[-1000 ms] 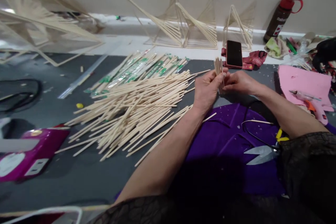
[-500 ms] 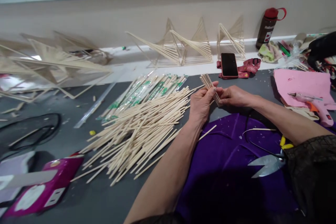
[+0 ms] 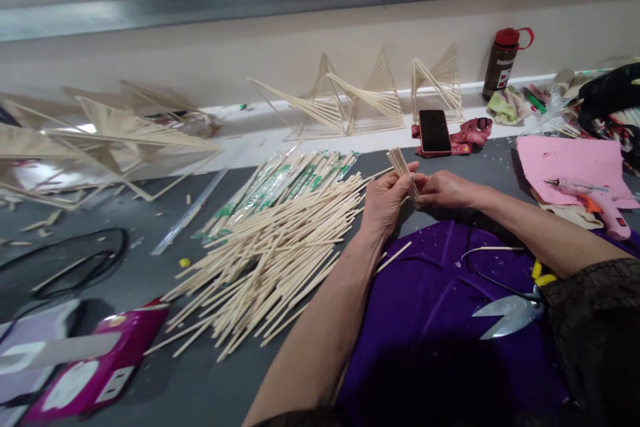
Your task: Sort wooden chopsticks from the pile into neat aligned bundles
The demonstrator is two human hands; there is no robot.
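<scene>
My left hand [image 3: 382, 199] is closed around a small bundle of short wooden sticks [image 3: 398, 161], whose upper ends stick out above the thumb. My right hand [image 3: 446, 189] meets it from the right, its fingers pinched at the bundle's lower end. Just left of my left hand lies a big loose pile of wooden sticks [image 3: 280, 247] on the grey table [image 3: 200, 387]. Below both hands a purple cloth [image 3: 425, 293] is spread, with scissors [image 3: 510, 313] on it, blades open, beside my right forearm.
Stick frameworks [image 3: 365, 103] stand along the wall. Wrapped sticks [image 3: 265, 187] lie behind the pile. A phone [image 3: 435, 132], a bottle [image 3: 499, 67] and a glue gun [image 3: 595, 199] on pink paper [image 3: 565, 157] are at the right. A magenta packet [image 3: 95, 360] and black cable [image 3: 123, 247] occupy the left.
The camera view has tilted up slightly, so the background sits lower and a little to the right at the left side. Both hands keep nearly the same hold on the bundle.
</scene>
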